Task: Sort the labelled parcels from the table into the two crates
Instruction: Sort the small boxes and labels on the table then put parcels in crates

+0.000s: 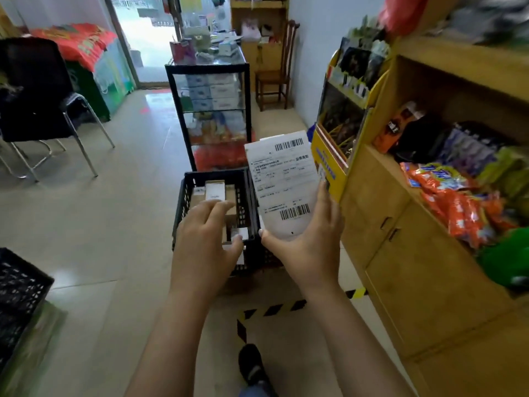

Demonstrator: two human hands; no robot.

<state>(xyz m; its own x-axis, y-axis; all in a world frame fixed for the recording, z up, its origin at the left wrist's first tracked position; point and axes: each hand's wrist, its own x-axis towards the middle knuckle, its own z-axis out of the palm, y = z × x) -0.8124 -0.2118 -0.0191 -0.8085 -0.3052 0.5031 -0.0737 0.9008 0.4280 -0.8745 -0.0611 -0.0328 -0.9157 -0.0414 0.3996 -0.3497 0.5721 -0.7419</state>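
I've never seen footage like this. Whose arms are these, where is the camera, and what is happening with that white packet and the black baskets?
No machine here: these are a person's two bare arms, filmed by one wide-angle camera worn on the head, looking forward and down. The right hand grips a white parcel, its shipping label and two barcodes facing the camera. The left hand is open, holds nothing, and hovers over a black crate on the floor that holds several small boxes. A second black crate shows at the lower left edge. Around them is a shop: a wooden shelf of snack packets on the right, a glass display case behind the crate, a black chair on the left. No table is in view.
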